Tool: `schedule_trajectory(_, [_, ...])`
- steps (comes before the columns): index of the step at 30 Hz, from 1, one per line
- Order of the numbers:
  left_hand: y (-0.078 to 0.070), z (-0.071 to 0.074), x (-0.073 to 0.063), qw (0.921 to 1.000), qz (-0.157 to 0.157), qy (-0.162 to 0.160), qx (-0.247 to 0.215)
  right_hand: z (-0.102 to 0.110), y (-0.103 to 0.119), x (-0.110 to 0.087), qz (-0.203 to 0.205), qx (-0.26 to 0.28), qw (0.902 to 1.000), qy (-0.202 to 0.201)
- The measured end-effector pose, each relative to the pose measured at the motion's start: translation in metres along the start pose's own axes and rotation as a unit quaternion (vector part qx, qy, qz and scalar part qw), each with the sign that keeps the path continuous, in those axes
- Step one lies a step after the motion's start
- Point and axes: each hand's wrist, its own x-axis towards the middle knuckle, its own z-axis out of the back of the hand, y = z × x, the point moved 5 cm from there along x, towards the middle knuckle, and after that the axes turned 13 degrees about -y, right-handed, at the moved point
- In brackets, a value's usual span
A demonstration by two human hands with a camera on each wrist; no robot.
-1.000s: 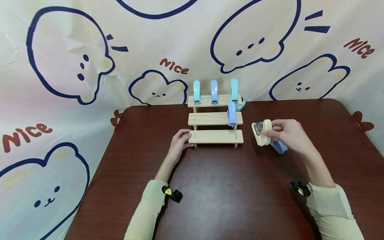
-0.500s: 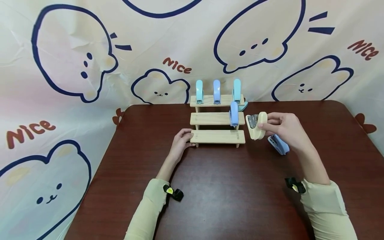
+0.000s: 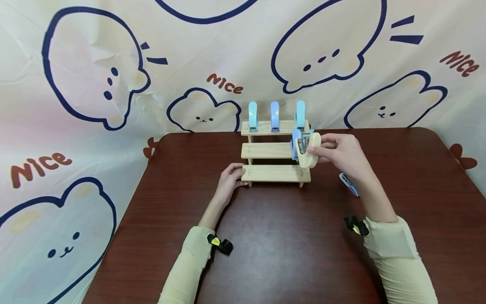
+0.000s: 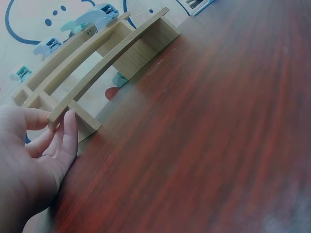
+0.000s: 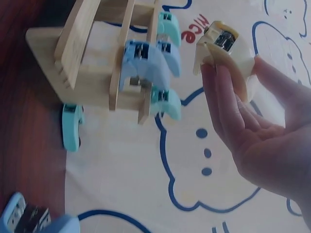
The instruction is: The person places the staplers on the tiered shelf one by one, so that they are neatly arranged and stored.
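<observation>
My left hand (image 3: 228, 183) grips the left end of the lowest tier of a three-tier wooden rack (image 3: 275, 173); the left wrist view shows fingers of that hand (image 4: 70, 131) at the board's corner. With fingertips and thumb, my right hand (image 3: 343, 154) pinches a cream stapler (image 3: 314, 150), held up off the rack at its right side. In the head view it partly covers a blue stapler (image 3: 295, 141) on the middle tier; the right wrist view shows a gap between them. Along the top tier stand a teal stapler (image 3: 252, 116), a periwinkle stapler (image 3: 275, 116) and another teal stapler (image 3: 300, 115).
A second blue stapler (image 3: 348, 184) lies on the brown table (image 3: 265, 245), partly behind my right forearm. Another teal stapler (image 5: 71, 127) lies on the table beside the rack in the right wrist view. A printed cloth (image 3: 152, 33) hangs behind the table.
My right hand has carried the cream stapler left and upward from above the blue stapler on the table to the rack's right side. The left hand keeps its grip on the rack.
</observation>
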Motion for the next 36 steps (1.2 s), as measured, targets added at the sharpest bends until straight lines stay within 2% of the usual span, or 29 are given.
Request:
schedule_trajectory(13, [-0.001, 0.0, 0.001, 1.0, -0.002, 0.001, 0.001, -0.037, 0.015, 0.01, -0.012, 0.038, 0.999, -0.02])
schedule_trajectory(17, [-0.001, 0.0, 0.0, 1.0, -0.005, 0.002, -0.001, -0.046, 0.017, 0.014, -0.003, 0.005, 0.9996, -0.029])
schedule_trajectory(21, [0.0, 0.0, 0.0, 1.0, -0.003, 0.003, -0.003, -0.055, 0.022, 0.015, 0.038, -0.038, 0.9974, -0.047])
schedule_trajectory(28, [0.0, 0.0, 0.001, 0.9999, -0.01, 0.005, -0.004, -0.07, 0.031, 0.014, 0.104, -0.102, 0.9865, -0.076])
schedule_trajectory(36, [0.001, 0.0, 0.0, 0.9999, -0.008, 0.003, -0.008, -0.086, 0.034, 0.02, 0.101, -0.118, 0.9849, -0.076])
